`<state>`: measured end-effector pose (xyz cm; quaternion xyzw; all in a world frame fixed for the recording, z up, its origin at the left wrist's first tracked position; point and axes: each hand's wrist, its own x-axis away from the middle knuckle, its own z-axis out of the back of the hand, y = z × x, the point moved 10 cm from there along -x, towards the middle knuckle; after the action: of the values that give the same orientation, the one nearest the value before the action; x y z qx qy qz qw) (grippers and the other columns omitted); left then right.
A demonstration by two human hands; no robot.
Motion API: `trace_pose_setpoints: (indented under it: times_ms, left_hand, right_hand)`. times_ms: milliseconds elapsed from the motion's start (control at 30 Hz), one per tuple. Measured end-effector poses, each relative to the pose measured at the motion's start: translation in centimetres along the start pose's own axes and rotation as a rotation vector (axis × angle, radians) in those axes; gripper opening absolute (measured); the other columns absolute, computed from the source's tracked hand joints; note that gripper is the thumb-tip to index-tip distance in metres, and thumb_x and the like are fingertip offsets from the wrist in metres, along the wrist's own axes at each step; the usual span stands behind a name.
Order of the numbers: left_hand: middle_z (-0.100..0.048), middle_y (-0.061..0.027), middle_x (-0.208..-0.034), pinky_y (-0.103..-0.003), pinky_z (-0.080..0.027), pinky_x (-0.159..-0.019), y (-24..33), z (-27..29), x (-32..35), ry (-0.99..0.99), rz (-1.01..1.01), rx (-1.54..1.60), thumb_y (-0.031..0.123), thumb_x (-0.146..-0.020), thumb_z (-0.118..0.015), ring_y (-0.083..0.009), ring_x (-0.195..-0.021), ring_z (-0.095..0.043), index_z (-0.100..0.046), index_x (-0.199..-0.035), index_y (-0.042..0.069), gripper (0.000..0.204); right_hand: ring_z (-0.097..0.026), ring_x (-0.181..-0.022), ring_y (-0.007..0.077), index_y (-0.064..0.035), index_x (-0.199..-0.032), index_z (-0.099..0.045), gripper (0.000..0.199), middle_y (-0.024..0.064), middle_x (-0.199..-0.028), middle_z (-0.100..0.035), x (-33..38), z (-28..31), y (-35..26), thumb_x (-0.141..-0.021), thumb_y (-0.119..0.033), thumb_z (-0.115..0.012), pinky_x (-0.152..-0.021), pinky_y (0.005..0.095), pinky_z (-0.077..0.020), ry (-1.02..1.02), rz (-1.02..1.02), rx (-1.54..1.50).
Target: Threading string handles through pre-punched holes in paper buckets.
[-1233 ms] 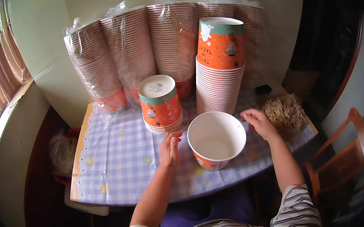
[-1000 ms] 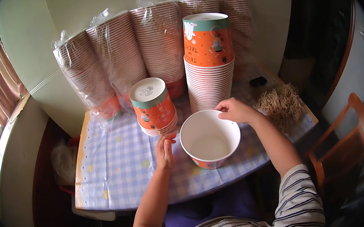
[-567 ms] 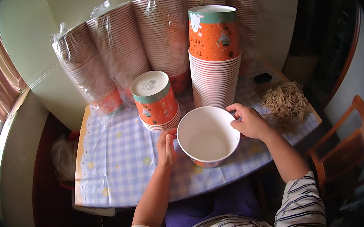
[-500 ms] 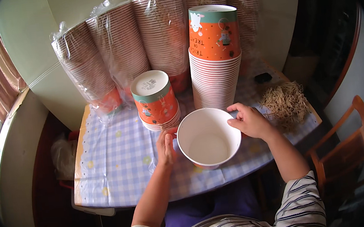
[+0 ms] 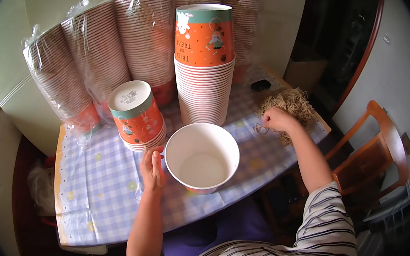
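A white-lined paper bucket (image 5: 205, 171) stands upright, mouth up, near the table's front edge; its inside is bare. My left hand (image 5: 152, 170) is against the bucket's left side, thumb up, its fingers partly hidden behind the wall. At the right, my right hand (image 5: 279, 118) is closed in a pinch at the near left edge of a pile of tan, curly strands (image 5: 293, 102). A thin looped strand (image 5: 261, 129) shows beside its fingertips. Left of the bucket sits a short stack of upside-down orange and green buckets (image 5: 138, 123).
A tall stack of upturned buckets (image 5: 205, 90) rises behind the open one. Several plastic-wrapped bucket columns (image 5: 147, 38) line the back. A small black object (image 5: 260, 86) lies beyond the strands. The checked tablecloth (image 5: 102, 200) covers the table; a wooden chair (image 5: 362, 155) is at the right.
My right hand has left the bucket's right rim and moved right to the tan pile, closing there. My left hand stays at the bucket. The whole view has shifted to the right.
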<state>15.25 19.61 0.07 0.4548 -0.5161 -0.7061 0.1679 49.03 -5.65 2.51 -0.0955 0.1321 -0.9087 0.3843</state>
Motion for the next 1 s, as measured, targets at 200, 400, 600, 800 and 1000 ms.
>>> trace_pose_setpoints:
  times_ms: [200, 400, 600, 800, 1000]
  left_hand:
    - [-0.057, -0.0090, -0.093, -0.028, -0.046, -0.072, -0.5, -0.1, 0.2, 0.008, 0.009, 0.015, 0.028, -0.097, -0.047, -0.0156, -0.082, -0.055, -0.061, -0.097, -0.005, 0.036]
    - [-0.057, -0.0090, -0.092, -0.028, -0.046, -0.072, -0.7, 0.5, 0.2, 0.027, 0.017, -0.004, 0.027, -0.097, -0.048, -0.0154, -0.081, -0.055, -0.061, -0.096, -0.005, 0.035]
    - [-0.058, -0.0095, -0.090, -0.028, -0.046, -0.070, -0.3, 0.0, -0.1, 0.016, 0.003, -0.039, 0.025, -0.096, -0.048, -0.0157, -0.078, -0.055, -0.061, -0.096, -0.005, 0.033]
    - [-0.059, -0.0104, -0.088, -0.028, -0.046, -0.068, -0.1, 0.5, 0.0, 0.029, -0.001, -0.073, 0.025, -0.096, -0.048, -0.0163, -0.075, -0.055, -0.062, -0.096, -0.004, 0.032]
    - [-0.059, -0.0109, -0.089, -0.029, -0.046, -0.067, -0.5, 0.2, -0.1, 0.014, 0.005, -0.065, 0.025, -0.096, -0.048, -0.0165, -0.075, -0.056, -0.062, -0.096, -0.005, 0.033]
  right_hand:
    - [-0.060, -0.054, 0.0227, -0.0028, -0.071, -0.066, 0.017, 0.0132, -0.061, -0.062, -3.6, -3.9, 4.4, -0.070, -0.019, -0.066, -0.056, 0.0347, -0.0480, 0.004, -0.170, -0.174]
    - [-0.061, -0.058, 0.0257, 0.0006, -0.065, -0.063, 0.025, 0.0156, -0.063, -0.062, -4.2, -5.7, 3.9, -0.064, -0.024, -0.069, -0.058, 0.0352, -0.0475, -0.014, -0.244, -0.006]
    - [-0.058, -0.056, 0.0182, -0.0006, -0.069, -0.064, 0.016, 0.0105, -0.066, -0.063, -5.0, -7.5, 7.1, -0.064, -0.016, -0.068, -0.056, 0.0323, -0.0465, -0.010, -0.211, -0.360]
    - [-0.051, -0.056, 0.0101, -0.0030, -0.070, -0.063, 0.006, 0.0027, -0.063, -0.059, -3.1, -4.2, 4.4, -0.069, -0.008, -0.065, -0.051, 0.0266, -0.0405, 0.100, -0.144, -0.665]
    - [-0.052, -0.062, 0.0080, -0.0017, -0.075, -0.062, 0.004, 0.0015, -0.069, -0.061, -2.5, -0.9, 3.6, -0.075, -0.006, -0.062, -0.057, 0.0225, -0.0420, 0.255, -0.014, -0.807]
